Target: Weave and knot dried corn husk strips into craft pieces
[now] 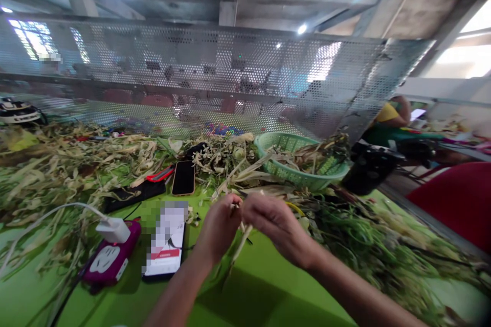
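Observation:
My left hand (222,225) and my right hand (270,219) meet over the green table (264,286), fingers closed around a thin pale plant strip (241,248). The strip hangs down from between them, its lower end near the tabletop. Small pale bits show at my left fingertips. Just beyond the hands, long dry leaves (253,171) lie toward a green plastic basket (291,178) that holds more dry leaves. To the left of my left hand is a lit phone (166,245).
A purple power strip (115,260) with a white charger (113,229) and cable stands left. A dark phone (183,179) and red-handled tool (160,173) lie farther back. Leaf piles (88,163) and green strands (356,235) flank the hands. Behind rises a perforated metal screen (215,76).

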{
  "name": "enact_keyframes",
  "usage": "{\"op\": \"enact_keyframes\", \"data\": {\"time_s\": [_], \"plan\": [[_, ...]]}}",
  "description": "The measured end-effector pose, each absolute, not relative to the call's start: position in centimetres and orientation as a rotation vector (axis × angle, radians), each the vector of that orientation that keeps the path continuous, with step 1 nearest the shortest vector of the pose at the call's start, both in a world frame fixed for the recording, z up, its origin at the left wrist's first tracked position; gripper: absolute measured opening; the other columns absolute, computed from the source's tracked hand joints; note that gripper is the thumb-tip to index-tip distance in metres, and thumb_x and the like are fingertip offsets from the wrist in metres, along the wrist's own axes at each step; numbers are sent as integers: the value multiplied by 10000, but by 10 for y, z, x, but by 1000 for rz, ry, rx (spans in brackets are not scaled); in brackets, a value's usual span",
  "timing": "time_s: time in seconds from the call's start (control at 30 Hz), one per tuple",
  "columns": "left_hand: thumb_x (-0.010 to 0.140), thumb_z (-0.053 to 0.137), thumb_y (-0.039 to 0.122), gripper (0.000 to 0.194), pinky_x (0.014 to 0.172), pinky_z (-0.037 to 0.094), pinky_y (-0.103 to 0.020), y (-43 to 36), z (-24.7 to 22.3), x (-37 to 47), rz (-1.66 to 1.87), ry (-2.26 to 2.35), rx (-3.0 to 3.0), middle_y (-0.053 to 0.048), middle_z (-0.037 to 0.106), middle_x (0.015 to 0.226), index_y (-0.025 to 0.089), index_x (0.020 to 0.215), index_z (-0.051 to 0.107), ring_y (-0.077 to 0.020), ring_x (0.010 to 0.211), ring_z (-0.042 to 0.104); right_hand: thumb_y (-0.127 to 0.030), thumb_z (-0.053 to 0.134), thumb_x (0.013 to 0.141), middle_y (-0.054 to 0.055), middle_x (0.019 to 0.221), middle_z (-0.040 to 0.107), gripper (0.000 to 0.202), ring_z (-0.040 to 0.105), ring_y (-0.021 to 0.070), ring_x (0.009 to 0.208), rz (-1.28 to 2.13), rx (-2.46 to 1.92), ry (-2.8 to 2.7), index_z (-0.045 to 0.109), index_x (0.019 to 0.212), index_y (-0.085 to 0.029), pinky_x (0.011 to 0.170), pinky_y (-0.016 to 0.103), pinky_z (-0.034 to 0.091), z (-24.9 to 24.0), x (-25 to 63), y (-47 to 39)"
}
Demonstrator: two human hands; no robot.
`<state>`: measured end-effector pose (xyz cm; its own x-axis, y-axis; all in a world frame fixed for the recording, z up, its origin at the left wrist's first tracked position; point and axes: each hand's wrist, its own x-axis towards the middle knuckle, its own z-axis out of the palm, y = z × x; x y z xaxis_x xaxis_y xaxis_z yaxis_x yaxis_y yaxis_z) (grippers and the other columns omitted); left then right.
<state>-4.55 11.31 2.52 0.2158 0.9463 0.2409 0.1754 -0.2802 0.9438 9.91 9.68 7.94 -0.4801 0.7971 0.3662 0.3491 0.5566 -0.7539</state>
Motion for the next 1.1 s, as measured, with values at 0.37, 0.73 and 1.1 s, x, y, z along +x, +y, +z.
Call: {"op": "enact_keyframes", "data": {"time_s": [0.37,0.73,1.1], "plan": [[716,733,333,279,715,432,-230,105,44,-56,1008,697,1145,-5,588,815,172,907,608,-123,751,549,-529,621,793,-24,595,511,391,443,110,547,1018,-1091,-1571,546,639,-177,532,235,362,47,133,151],[735,653,280,176,642,414,-240,104,38,-63,718,754,1679,-8,621,724,187,877,698,-160,683,552,-433,631,829,-15,560,537,360,462,88,514,1415,-993,-1488,525,626,-156,527,229,353,57,124,135],[748,689,293,213,675,422,-219,105,42,-65,761,657,1514,-11,580,818,168,913,637,-129,740,529,-461,690,735,-69,545,380,350,254,62,474,1165,-1168,-1515,526,650,-164,450,217,167,64,142,148]]}}
